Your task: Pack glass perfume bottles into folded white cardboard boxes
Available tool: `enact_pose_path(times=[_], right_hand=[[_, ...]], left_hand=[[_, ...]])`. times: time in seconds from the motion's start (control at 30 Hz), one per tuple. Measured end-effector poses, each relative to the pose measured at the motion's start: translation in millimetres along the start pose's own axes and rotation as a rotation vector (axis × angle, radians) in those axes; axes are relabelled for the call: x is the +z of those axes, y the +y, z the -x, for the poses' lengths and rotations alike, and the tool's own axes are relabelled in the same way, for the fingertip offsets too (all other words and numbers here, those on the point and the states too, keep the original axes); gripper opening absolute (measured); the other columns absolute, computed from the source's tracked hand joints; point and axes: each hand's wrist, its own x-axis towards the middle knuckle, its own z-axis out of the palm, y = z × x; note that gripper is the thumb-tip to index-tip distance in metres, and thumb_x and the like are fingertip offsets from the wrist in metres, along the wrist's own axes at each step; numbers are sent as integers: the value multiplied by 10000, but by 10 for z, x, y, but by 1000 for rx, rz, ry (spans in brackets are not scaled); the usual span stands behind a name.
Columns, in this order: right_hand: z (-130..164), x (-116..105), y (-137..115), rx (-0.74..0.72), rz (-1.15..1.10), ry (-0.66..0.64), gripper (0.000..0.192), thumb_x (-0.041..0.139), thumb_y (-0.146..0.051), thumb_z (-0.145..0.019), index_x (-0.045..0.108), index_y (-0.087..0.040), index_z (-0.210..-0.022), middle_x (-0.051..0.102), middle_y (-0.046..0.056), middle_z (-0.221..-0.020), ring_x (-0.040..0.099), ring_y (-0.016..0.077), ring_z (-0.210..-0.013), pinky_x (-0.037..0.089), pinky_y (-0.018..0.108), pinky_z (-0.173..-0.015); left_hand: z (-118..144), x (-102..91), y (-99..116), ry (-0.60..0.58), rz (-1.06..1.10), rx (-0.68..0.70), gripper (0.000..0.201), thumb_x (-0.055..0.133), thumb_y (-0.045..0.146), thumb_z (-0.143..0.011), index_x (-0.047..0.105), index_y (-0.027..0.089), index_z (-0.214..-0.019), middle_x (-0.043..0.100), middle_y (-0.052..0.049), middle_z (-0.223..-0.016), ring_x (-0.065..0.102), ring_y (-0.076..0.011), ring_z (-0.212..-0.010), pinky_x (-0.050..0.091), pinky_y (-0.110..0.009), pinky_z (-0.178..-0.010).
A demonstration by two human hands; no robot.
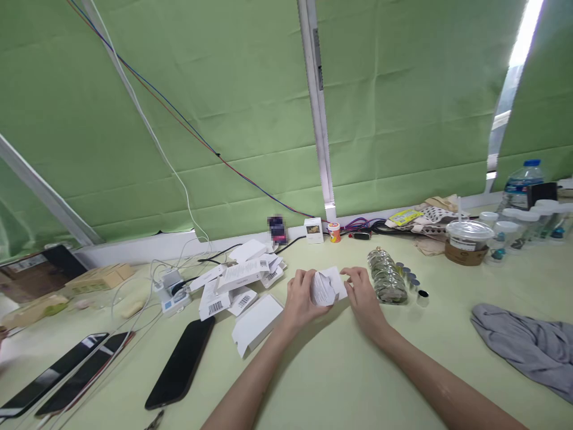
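Around the left side of a small white folded paper piece [323, 288], printed with fine lines, my left hand [302, 298] is closed. Fingers run along its far edge and the thumb lies along the near one. A fold or flap of it stands up towards the right. My right hand [364, 298] is at the right edge of the paper, its fingers bent and the index finger apart from the thumb. Whether its fingertips touch the paper I cannot tell. Just beyond my right hand lies a row of shiny round metal pieces [387, 278].
White cartons [244, 272] lie piled on the left, with an opened carton [257, 322] nearer. A black phone [181, 364] and a white power strip [174, 301] with cables are farther left. Small cylinders [422, 298], a lidded cup [468, 242] and grey cloth [523, 343] are right.
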Motion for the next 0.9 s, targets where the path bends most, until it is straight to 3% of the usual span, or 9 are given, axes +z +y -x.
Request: enact_pose_path(times=[0.1,0.27,0.43,0.6,0.73,0.9], right_hand=[[28,13,-34,-130,119,-37,245,430,-341,-892,648,-230,-895,478,87,-1044,475,246,-1030,396,433,-932],[24,90,26,113,22,-151,263,576,-453,-782,619,-203,-713,532,69,-929,494,251,-963,413,411,-888],[19,8,71,199,6,-161,278,372,-366,-879,509,-209,-695,579,4,-685,558,169,-653,421,274,-612],[51,-36,77,263,101,-169,191,391,-231,-825,380,-229,-634,542,-29,-576,505,138,-527,326,249,-561],[45,13,87,266,174,-194,188,519,-285,-772,389,-234,-646,478,-29,-566,441,157,-555,255,258,-561],[12,28,82,272,144,-215,141,525,-265,-772,416,-230,-690,513,-5,-641,469,169,-614,273,267,-591]], left_hand=[[46,58,58,3,-126,53,587,688,353,-638,456,230,-1162,486,-65,-1013,507,-265,-986,372,-421,-900],[54,63,77,-75,-277,172,557,662,307,-650,477,234,-1171,514,-82,-1025,509,-279,-980,326,-441,-922],[-73,-183,-268,-249,-333,185,644,712,292,-577,480,259,-1177,520,-78,-1046,538,-286,-980,329,-432,-938],[-117,-392,-633,-314,-391,107,665,733,276,-563,482,293,-1178,527,-72,-1093,547,-294,-1025,302,-441,-991],[-111,-396,-664,-308,-417,91,660,728,301,-575,469,288,-1183,522,-74,-1111,543,-298,-1040,309,-450,-986],[-114,-389,-590,-353,-448,89,693,706,344,-601,422,258,-1226,502,-88,-1151,516,-297,-1073,286,-469,-997]])
